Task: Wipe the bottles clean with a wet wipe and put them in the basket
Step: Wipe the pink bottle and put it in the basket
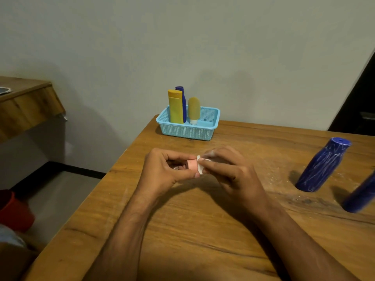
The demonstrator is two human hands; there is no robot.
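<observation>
Two bare forearms reach in from the bottom edge over the brown wood-grain counter [182, 230], and the hands meet above its middle. Curled round one end of a small pink plastic bottle [192, 164], the left hand [162, 171] grips it between thumb and fingers so that the bottle lies roughly sideways, off the counter. Against the bottle's other end, the right hand [227, 169] pinches a white wet wipe [200, 164], its fingers bent over the cloth; most of the wipe is hidden under those fingers.

To the right stands a dark blue plastic bottle streaked with white marks [322, 166], upright on the counter, with specks of white residue scattered on the wood around its base. Just beside it, cut off by the right edge, is a second dark blue bottle [361, 194], blurred.

At the far edge of the counter, near the pale wall, sits a light blue perforated plastic basket [188, 131]. Three things stand inside it: a tall yellow flat bottle [175, 107], a slim dark blue bottle [183, 102] just behind that, and a rounded tan tube standing on its white cap [194, 110] a little to the right.

Off to the left are another wooden tabletop [26, 102] and, lower down, a red container [14, 211] on the floor.
</observation>
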